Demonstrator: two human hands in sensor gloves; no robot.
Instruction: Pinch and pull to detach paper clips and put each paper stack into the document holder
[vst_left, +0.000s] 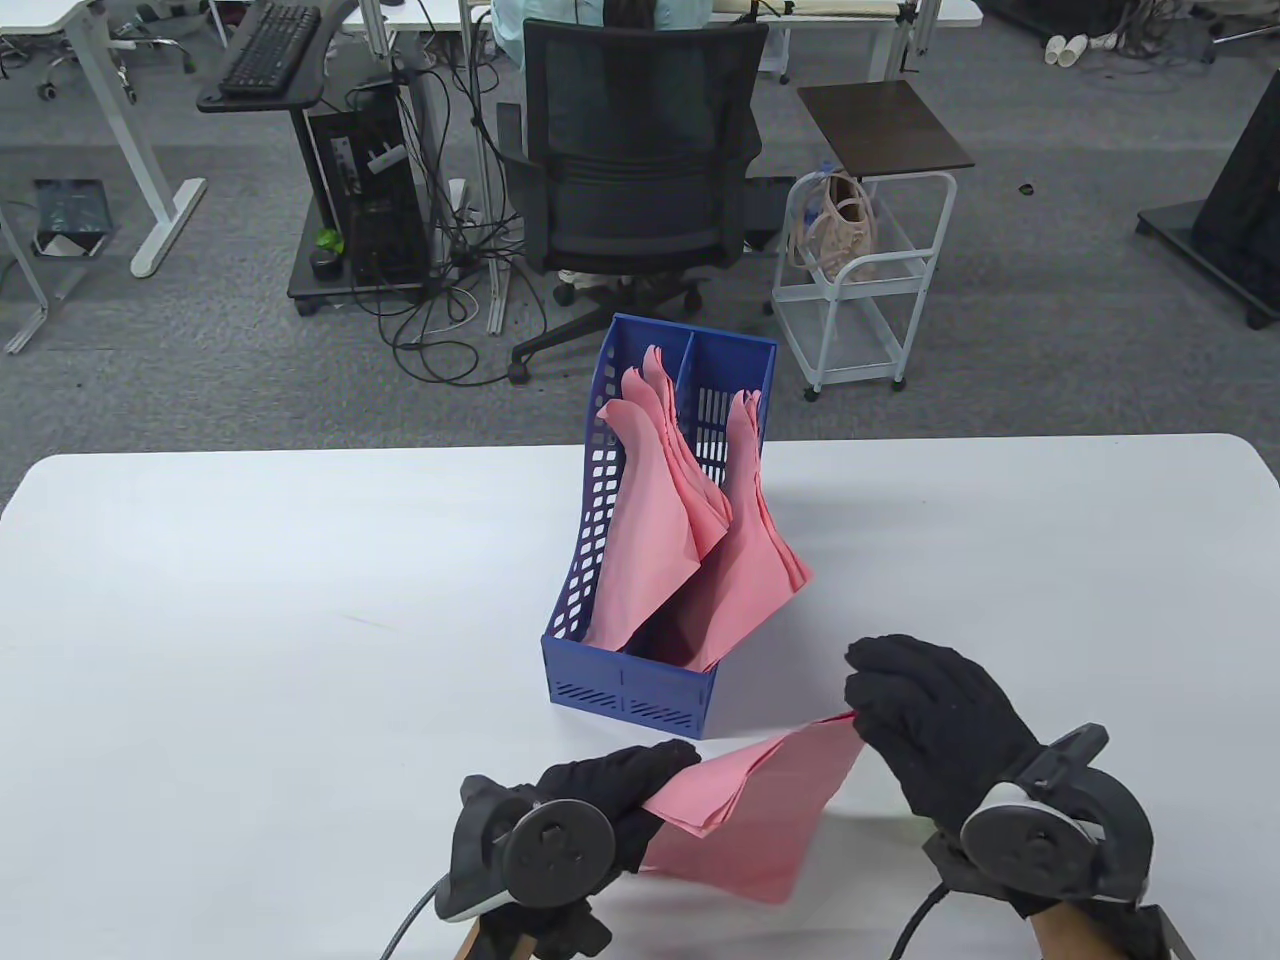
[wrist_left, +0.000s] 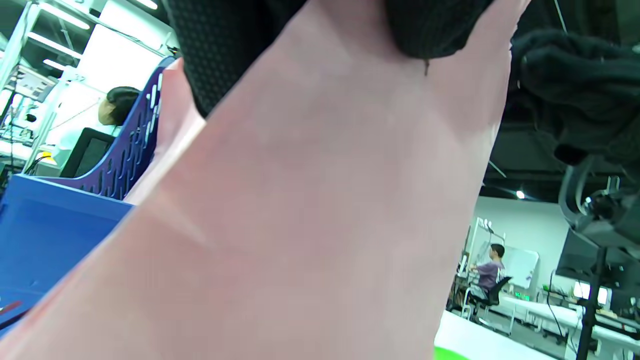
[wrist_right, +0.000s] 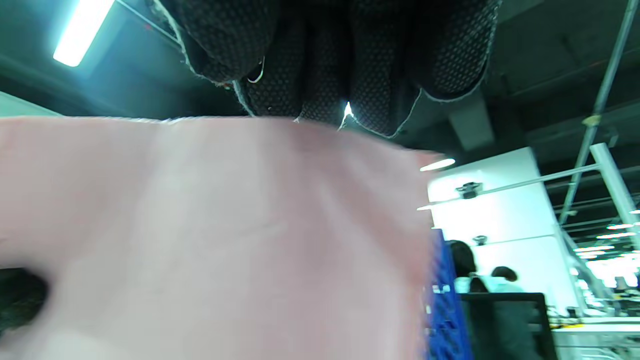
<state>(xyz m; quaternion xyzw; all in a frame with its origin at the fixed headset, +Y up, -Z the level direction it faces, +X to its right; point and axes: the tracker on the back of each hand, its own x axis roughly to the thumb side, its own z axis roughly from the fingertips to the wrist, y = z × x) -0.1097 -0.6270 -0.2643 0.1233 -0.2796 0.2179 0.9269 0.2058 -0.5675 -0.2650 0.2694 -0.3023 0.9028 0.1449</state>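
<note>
A pink paper stack (vst_left: 760, 810) is held just above the table near its front edge. My left hand (vst_left: 620, 790) grips the stack's left edge, fingers curled over it. My right hand (vst_left: 900, 710) pinches the stack's top right corner. No paper clip shows in any view. The blue document holder (vst_left: 625, 690) stands just beyond, with pink stacks (vst_left: 690, 540) leaning in both its slots. In the left wrist view the pink sheet (wrist_left: 310, 215) fills the frame under my gloved fingers (wrist_left: 225, 45). The right wrist view shows my fingertips (wrist_right: 320, 65) on the sheet's (wrist_right: 215, 240) top edge.
The white table (vst_left: 250, 650) spreads wide to both sides of the holder. Beyond its far edge are a black office chair (vst_left: 630, 180) with a seated person, a white trolley (vst_left: 860, 270) and desks on grey carpet.
</note>
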